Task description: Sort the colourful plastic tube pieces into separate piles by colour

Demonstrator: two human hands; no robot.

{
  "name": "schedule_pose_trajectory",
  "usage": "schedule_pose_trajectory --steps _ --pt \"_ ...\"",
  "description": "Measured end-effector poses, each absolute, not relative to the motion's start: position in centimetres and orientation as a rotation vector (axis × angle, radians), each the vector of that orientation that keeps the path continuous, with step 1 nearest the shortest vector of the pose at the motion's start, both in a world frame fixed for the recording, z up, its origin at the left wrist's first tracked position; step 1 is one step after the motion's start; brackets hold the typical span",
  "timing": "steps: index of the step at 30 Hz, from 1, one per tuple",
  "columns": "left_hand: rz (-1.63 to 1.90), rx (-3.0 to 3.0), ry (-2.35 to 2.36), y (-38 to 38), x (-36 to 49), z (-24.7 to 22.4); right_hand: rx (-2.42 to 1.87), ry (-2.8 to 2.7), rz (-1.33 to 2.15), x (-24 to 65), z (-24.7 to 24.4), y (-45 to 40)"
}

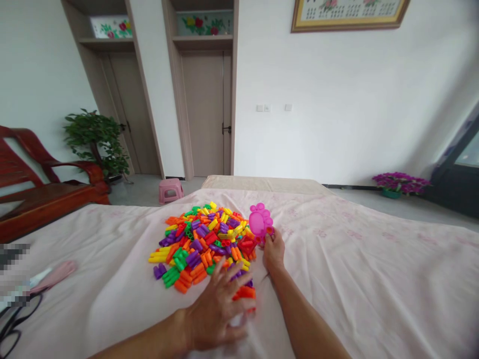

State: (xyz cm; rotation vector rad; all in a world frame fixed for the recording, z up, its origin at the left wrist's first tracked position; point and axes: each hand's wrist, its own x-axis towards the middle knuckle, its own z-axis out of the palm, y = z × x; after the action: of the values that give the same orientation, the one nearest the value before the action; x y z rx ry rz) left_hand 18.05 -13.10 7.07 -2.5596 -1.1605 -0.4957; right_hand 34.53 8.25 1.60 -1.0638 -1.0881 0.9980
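A heap of plastic building pieces (202, 230) in orange, green, yellow, purple and red lies on the cloth-covered surface, many shaped like joined short tubes. My left hand (220, 301) is spread over the near right edge of the heap, its fingers apart and slightly blurred. Beneath and beside those fingers are orange pieces (247, 292), partly hidden. At the heap's right side, my right hand (275, 249) is closed at the lower end of a pink paw-shaped plastic piece (258, 222), which stands upright. A small red-orange bit shows at the fingertips there.
A pale floral cloth (355, 269) covers the wide surface. Dark-framed glasses (17, 324) and a pink item (56, 276) lie at the left. Beyond stand a pink stool (171, 190), a wooden bench (45, 174), a leafy plant (95, 139) and purple flowers (402, 182).
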Motion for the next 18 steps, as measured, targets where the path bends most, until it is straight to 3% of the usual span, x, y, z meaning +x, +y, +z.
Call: schedule_pose_trajectory --steps 3,10,18 --pt "-0.469 -2.607 -1.06 -11.9 19.4 6.3 -1.061 -1.088 0.991 34.5 1.6 8.3" --pt "-0.408 -2.313 -1.322 -6.0 15.6 7.6 -1.086 -1.079 1.006 34.5 1.4 8.3" --pt "-0.77 -2.003 -1.728 -3.3 8.8 9.7 -1.252 -1.182 0.833 35.8 2.6 8.4"
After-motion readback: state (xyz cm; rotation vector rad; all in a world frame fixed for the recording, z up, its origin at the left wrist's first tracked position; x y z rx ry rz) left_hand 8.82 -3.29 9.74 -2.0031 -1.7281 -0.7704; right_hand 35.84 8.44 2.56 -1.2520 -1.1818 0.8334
